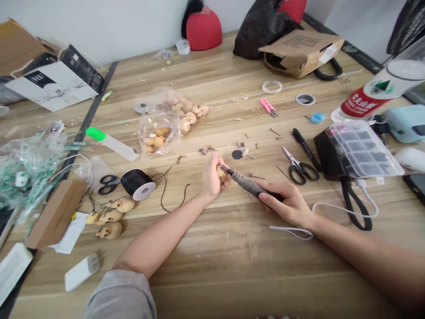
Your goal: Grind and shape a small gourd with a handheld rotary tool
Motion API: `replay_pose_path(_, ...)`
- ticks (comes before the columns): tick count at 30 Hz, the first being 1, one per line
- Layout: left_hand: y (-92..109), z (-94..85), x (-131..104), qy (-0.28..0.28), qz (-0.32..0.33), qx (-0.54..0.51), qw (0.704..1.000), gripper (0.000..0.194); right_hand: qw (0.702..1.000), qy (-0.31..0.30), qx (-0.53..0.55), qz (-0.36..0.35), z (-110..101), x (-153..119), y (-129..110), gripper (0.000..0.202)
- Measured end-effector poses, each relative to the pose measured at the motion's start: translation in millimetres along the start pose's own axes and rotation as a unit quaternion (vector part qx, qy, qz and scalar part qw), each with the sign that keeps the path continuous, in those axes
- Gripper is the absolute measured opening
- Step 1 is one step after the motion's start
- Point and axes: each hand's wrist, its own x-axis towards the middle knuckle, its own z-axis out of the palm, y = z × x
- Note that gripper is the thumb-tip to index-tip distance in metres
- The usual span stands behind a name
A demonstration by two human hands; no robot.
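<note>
My left hand pinches a small gourd above the table, fingers closed round it. My right hand is wrapped tight on a rotary tool, its tip touching the gourd. Scissors and a clear organizer box lie right; a black cord spool and finished gourds lie left

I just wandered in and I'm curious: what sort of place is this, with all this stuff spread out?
Probably a hobby craft table. The right hand holds a pen-like rotary tool against a small gourd in the left hand. Bags of gourds, black cord and scissors lie around.
</note>
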Motion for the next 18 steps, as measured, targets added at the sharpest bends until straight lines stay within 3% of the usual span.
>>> replay_pose_path(8,-2.9,0.2,0.1,0.015,0.052,0.021,0.998,0.068,1.0,-0.006,0.002,0.011,-0.6,0.5,-0.7,0.038)
replay_pose_path(18,-1.9,-0.5,-0.5,0.025,0.038,0.056,0.997,0.064,1.0,-0.011,0.0,0.002,0.1,-0.3,0.9,0.038)
